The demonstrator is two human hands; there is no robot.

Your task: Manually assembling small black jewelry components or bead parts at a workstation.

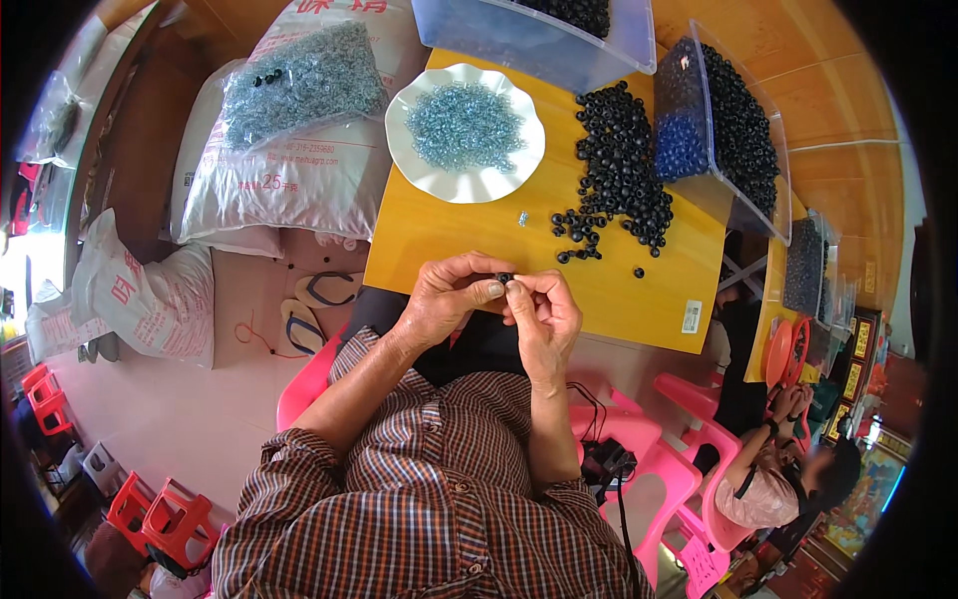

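Observation:
Just over the table's front edge, my hands meet fingertip to fingertip. Between them is a small round black piece [505,279], partly covered by the thumbs. My left hand [454,297] pinches it from one side, and my right hand [545,317] from the other. Whether a second small part is in the fingers is hidden. Beyond my hands, a white scalloped plate [404,172] bears a heap of tiny see-through bluish pieces [465,125]. A few such pieces [523,219] lie on the yellow table [449,235]. To the right spreads a loose pile of black round pieces [624,165].
Plastic bins [539,45] of black pieces stand at the back and right; the right bin also shows blue pieces [681,147]. Left of the table, a bag of see-through pieces [299,85] lies on white sacks [289,195]. A person [768,479] sits at right near pink chairs [664,479].

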